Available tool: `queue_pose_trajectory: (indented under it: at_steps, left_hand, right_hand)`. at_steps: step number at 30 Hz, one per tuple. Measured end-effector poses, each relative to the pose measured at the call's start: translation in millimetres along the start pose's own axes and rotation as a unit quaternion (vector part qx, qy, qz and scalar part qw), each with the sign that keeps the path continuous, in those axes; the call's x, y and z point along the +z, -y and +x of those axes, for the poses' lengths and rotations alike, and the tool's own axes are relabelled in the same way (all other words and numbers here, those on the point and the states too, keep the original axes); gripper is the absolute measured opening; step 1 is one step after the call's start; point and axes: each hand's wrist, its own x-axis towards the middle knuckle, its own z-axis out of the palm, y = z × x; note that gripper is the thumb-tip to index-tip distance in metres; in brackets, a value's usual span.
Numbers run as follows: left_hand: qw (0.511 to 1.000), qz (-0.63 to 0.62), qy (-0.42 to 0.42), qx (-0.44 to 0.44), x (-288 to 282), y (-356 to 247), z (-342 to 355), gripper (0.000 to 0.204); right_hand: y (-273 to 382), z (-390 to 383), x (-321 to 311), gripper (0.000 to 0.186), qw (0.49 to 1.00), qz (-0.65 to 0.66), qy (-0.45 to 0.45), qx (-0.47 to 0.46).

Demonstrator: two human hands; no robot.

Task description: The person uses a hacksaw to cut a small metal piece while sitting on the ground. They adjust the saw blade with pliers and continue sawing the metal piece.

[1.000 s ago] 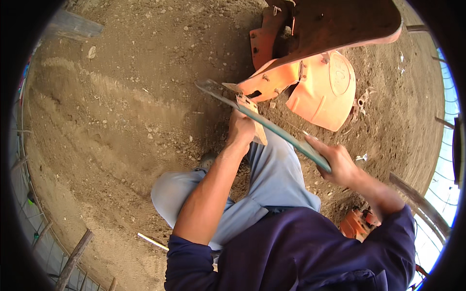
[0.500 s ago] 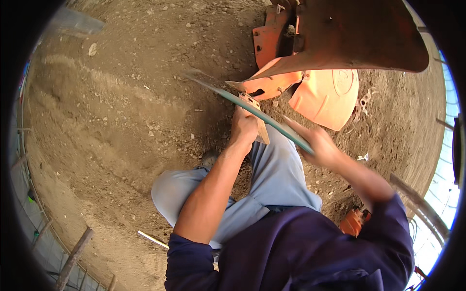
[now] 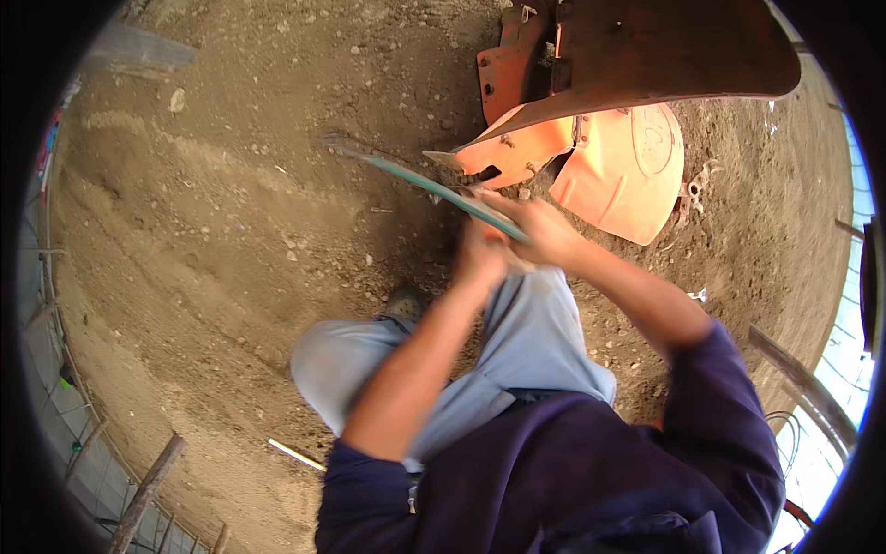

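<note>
A long, narrow teal tool (image 3: 420,180), like a hacksaw seen edge-on, slants from far left to near right above my knee. My right hand (image 3: 549,231) grips its near end. Just below it, my left hand (image 3: 482,254) is closed around a small orange metal piece (image 3: 494,231), mostly hidden by fingers and tool. Both hands are blurred by motion and close together. Just beyond them lies a large orange metal implement (image 3: 521,148) with a curved dark plate (image 3: 674,55) and a rounded orange guard (image 3: 623,175).
Dry, stony soil (image 3: 231,231) surrounds me. A small metal fitting (image 3: 699,185) lies right of the guard. A white stick (image 3: 295,454) is on the ground at lower left. Wooden poles (image 3: 148,489) stand along the edges, and a grey flat piece (image 3: 143,46) is at far left.
My right hand has pushed forward and left, close to my left hand, and the teal tool has slid with it. My left hand has shifted slightly right and nearer.
</note>
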Motion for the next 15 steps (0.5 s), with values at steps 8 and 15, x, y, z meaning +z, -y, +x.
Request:
queue_pose_trajectory:
  at_steps: [8, 15]
  left_hand:
    - [0.986, -0.164, -0.024, -0.026, -7, 38, -13, 0.033]
    - [0.959, -0.273, -0.06, -0.049, -21, 6, -70, 0.052]
  right_hand:
    - [-11, -31, -25, 0.076, 0.974, 0.086, -0.127, -0.166]
    - [2, -115, -53, 0.067, 0.941, 0.285, -0.095, -0.152]
